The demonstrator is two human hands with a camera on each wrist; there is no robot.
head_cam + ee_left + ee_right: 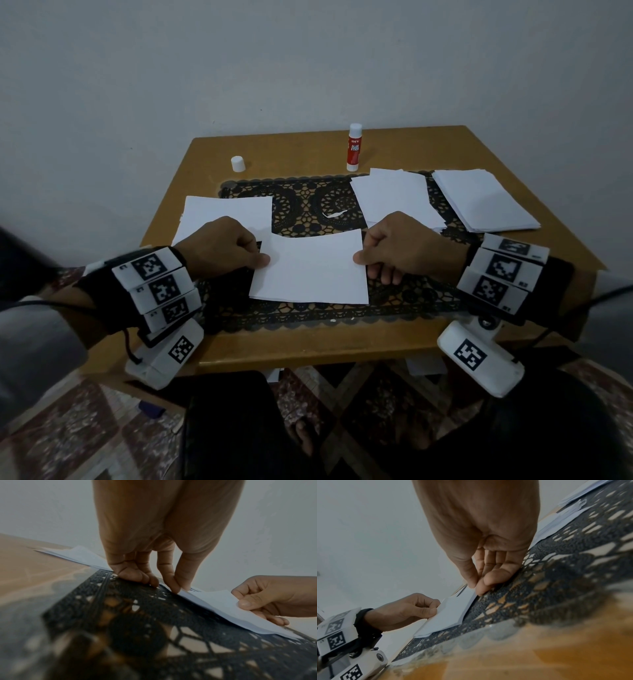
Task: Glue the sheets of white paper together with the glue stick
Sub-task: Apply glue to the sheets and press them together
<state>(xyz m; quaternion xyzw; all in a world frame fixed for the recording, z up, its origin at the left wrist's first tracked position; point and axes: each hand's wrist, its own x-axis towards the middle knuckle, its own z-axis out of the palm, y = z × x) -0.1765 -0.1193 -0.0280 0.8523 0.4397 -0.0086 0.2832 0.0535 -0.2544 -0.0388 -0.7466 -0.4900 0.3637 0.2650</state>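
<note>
A set of white paper sheets (310, 270) lies on the black lace mat (308, 202) in the middle of the table. My left hand (226, 248) pinches its left edge between thumb and fingers, and my right hand (397, 248) pinches its right edge. In the left wrist view the sheets (214, 604) sag between both hands, lifted slightly off the mat. The right wrist view shows the sheets (448, 615) held the same way. The red and white glue stick (354, 148) stands upright and uncapped at the back of the table. Its white cap (237, 163) stands apart to the left.
A stack of white sheets (226, 214) lies at the left behind my left hand. Two more stacks (394, 197) (483, 200) lie at the back right. A small paper scrap (334, 214) sits on the mat. The wooden table (308, 346) stands against a plain wall.
</note>
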